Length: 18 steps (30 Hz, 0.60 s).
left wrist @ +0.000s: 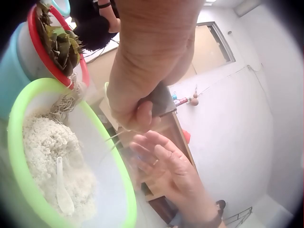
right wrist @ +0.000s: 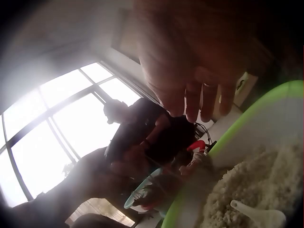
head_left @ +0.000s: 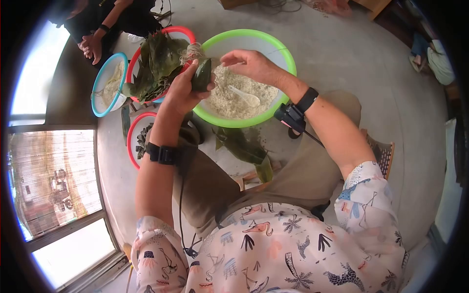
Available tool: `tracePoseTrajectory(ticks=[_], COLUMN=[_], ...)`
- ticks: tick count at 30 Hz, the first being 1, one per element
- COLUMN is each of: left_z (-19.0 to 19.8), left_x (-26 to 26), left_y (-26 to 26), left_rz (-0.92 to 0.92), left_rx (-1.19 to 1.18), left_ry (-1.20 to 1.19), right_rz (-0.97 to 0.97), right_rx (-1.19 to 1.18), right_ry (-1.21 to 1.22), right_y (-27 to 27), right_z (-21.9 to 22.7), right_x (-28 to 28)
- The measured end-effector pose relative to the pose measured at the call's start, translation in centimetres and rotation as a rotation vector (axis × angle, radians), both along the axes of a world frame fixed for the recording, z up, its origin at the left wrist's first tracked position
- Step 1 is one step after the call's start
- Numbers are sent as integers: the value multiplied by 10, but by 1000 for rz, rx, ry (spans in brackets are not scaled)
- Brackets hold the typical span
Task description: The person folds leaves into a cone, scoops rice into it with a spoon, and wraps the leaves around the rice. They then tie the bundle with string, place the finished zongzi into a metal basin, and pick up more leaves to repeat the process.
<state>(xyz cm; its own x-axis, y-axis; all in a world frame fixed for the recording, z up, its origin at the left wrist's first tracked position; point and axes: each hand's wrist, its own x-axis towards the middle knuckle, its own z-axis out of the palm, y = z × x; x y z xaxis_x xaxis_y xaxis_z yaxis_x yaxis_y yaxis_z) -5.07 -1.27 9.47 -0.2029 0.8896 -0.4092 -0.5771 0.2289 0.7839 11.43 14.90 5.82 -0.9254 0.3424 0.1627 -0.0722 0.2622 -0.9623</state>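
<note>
A green leaf-wrapped bundle (head_left: 201,76) is held by the left hand (head_left: 183,90), thumb on top and fingers curled round it, beside the green-rimmed basin (head_left: 293,61). Above the white grain (head_left: 222,97) in that basin is the right hand (head_left: 256,67), its fingers loosely bent. The left wrist view shows the right hand (left wrist: 175,173) palm up with fingers relaxed, below the left hand (left wrist: 147,71); thin strands (left wrist: 116,137) stick out by the left fingers. Nothing is visible in the right hand (right wrist: 190,66) in the right wrist view. A bunch of string (head_left: 193,52) lies at the basin's left edge.
A white spoon (head_left: 244,95) lies on the grain. Red-rimmed basin (head_left: 183,30) with large leaves (head_left: 163,53), blue-rimmed basin (head_left: 94,100) and smaller red-rimmed basin (head_left: 131,149) stand left. Leaves (head_left: 244,146) lie below the green-rimmed basin. Another person (head_left: 115,24) sits at upper left.
</note>
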Motion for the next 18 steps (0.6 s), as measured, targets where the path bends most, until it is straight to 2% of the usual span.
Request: tracePoseTrajectory(ticks=[5, 11, 12, 13, 14, 15, 17, 18], left_z=[-1, -20, -26, -32, -38, -44, -56, -64], left_x=[7, 5, 2, -2, -6, -8, -11, -13], left_y=[1, 0, -2, -3, -3, -4, -6, -5], left_rz=[-18, 95, 101, 100, 99, 103, 123, 124], left_rx=[-54, -79, -83, -94, -104, -104, -181, -187], left_ry=[152, 341, 337, 473, 610, 606, 750, 744], right_rz=[123, 195, 177, 159, 165, 199, 237, 202], right_rx=[-109, -179, -91, -2, -1, -49, -100, 29], right_ry=[-58, -262, -281, -300, -303, -295, -293, -243], right_y=[-11, 3, 1, 0, 2, 3, 3, 0], right_z=[-3, 3, 10, 16, 19, 21, 26, 29], right_x=[-13, -2, 2, 4, 5, 7, 6, 5])
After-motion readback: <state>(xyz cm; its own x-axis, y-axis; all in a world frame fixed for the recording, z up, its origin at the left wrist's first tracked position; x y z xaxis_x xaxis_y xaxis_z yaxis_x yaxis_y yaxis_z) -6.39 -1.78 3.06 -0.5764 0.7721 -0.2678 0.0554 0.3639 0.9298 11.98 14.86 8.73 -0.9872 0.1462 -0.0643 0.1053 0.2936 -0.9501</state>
